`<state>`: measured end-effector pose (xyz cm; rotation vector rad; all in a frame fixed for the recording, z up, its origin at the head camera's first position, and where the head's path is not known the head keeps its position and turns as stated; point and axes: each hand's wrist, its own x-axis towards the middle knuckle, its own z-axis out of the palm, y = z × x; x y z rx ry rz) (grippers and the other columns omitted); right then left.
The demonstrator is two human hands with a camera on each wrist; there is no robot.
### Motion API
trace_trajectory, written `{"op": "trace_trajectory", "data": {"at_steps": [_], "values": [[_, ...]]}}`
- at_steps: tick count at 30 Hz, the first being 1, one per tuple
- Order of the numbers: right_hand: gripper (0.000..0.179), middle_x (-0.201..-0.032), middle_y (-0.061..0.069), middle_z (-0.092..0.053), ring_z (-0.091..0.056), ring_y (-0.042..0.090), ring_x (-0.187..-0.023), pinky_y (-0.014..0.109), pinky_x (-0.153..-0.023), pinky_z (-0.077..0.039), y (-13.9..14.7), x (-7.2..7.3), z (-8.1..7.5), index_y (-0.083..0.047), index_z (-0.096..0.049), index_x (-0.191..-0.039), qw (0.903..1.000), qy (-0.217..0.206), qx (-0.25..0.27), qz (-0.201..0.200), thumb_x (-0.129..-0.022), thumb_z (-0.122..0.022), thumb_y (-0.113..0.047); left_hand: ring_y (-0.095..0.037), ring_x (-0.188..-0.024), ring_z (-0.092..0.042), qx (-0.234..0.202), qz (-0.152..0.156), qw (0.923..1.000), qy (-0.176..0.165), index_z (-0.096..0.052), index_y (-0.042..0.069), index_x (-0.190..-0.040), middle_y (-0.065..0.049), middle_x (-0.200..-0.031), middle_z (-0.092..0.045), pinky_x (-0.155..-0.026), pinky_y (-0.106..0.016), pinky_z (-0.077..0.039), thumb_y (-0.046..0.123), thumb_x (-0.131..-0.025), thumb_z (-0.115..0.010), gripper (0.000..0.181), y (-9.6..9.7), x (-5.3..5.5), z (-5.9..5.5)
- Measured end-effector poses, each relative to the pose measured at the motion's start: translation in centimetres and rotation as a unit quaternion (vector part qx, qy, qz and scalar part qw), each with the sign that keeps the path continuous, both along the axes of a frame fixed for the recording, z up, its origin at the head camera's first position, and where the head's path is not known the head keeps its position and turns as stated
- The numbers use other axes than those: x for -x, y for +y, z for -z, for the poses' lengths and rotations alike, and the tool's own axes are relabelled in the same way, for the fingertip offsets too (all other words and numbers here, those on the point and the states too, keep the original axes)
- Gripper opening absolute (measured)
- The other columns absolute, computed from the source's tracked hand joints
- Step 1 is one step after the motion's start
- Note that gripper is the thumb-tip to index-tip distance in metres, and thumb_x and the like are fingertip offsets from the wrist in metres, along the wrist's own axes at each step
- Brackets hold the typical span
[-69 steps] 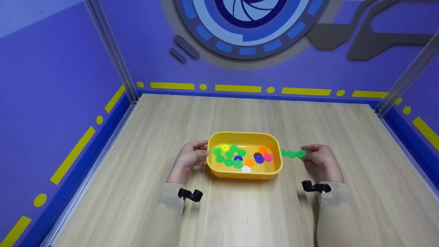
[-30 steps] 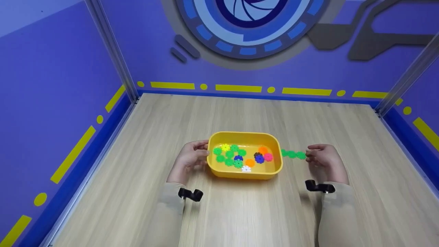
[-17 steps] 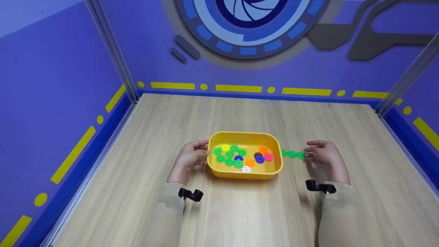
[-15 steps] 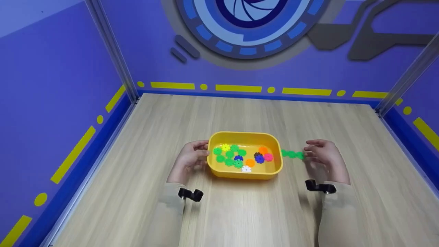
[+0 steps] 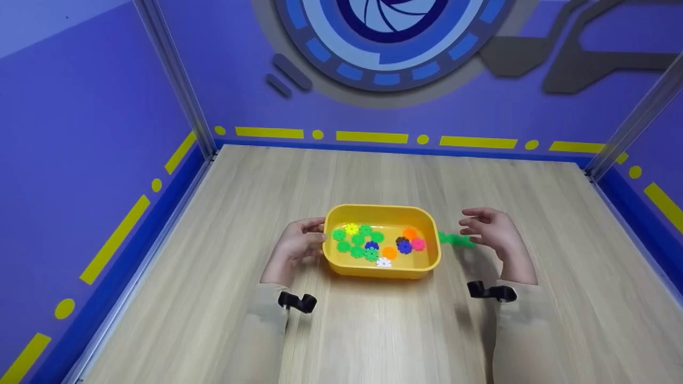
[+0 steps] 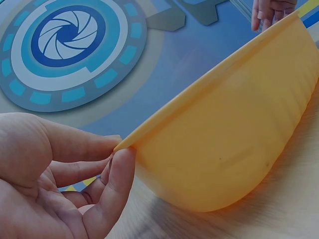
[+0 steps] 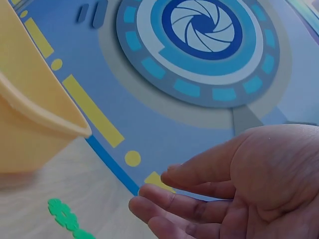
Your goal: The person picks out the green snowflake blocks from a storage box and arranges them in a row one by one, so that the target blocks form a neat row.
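Observation:
A yellow plastic tub (image 5: 381,273) stands mid-table. My left hand (image 5: 293,244) pinches its left rim between thumb and fingers, plainly so in the left wrist view, where the tub's end wall (image 6: 214,144) fills much of the picture. Several toothed plastic discs lie inside the tub, among them green ones (image 5: 357,252), a white one (image 5: 383,262) and a pink one (image 5: 418,244). To the tub's right, a short row of linked green discs (image 5: 458,240) lies on the table. My right hand (image 5: 495,232) is raised beside that row, fingers loosely bent and holding nothing.
The wooden table (image 5: 384,330) is bounded by a blue-purple back wall (image 5: 224,80) and side walls with metal corner posts (image 5: 173,80). Each wrist wears a black mount, such as the left one (image 5: 297,302).
My right hand has let go of the row of green discs, then lifted and shifted left toward the tub. The row now lies on the table. My left hand and the tub stay put.

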<state>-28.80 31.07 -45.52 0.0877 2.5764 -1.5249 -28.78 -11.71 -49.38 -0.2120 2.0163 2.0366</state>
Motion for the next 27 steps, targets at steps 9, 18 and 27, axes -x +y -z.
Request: {"op": "trace_trajectory", "data": {"at_steps": [9, 18, 27], "values": [[0.049, -0.127, 0.021, -0.066, -0.071, 0.005, -0.093, 0.028, -0.091, -0.062, -2.3, 0.2, -0.5, 0.003, -0.052, -0.145, 0.9998, 0.017, 0.010, -0.009, -0.104, -0.060, -0.022, -0.013, -0.072, -0.065, -0.020, 0.000, 0.9998, 0.008, -0.061, -0.001, -0.139, -0.016, -0.118, -0.064, -0.062, -0.027, -0.060, -0.008, -0.088, -0.066, 0.051, 0.1, 0.0, 0.1], [0.048, -0.126, 0.020, -0.066, -0.071, 0.017, -0.100, 0.028, -0.090, -0.062, -5.3, 0.6, -0.7, 0.000, -0.057, -0.141, 0.9997, 0.009, 0.014, -0.017, -0.100, -0.067, -0.021, -0.013, -0.071, -0.064, -0.026, 0.001, 0.9996, 0.008, -0.061, -0.002, -0.139, -0.016, -0.118, -0.063, -0.060, -0.025, -0.059, -0.008, -0.087, -0.066, 0.052, 0.0, 0.0, 0.2], [0.041, -0.123, 0.020, -0.068, -0.067, 0.020, -0.101, 0.028, -0.085, -0.063, -8.7, 0.8, -0.2, 0.001, -0.063, -0.134, 0.9979, 0.024, 0.010, -0.060, -0.097, -0.070, -0.014, -0.013, -0.071, -0.064, -0.022, 0.002, 0.9997, 0.006, -0.059, -0.001, -0.140, -0.015, -0.118, -0.064, -0.060, -0.026, -0.059, -0.007, -0.088, -0.066, 0.053, 0.0, 0.1, 0.2]]}}
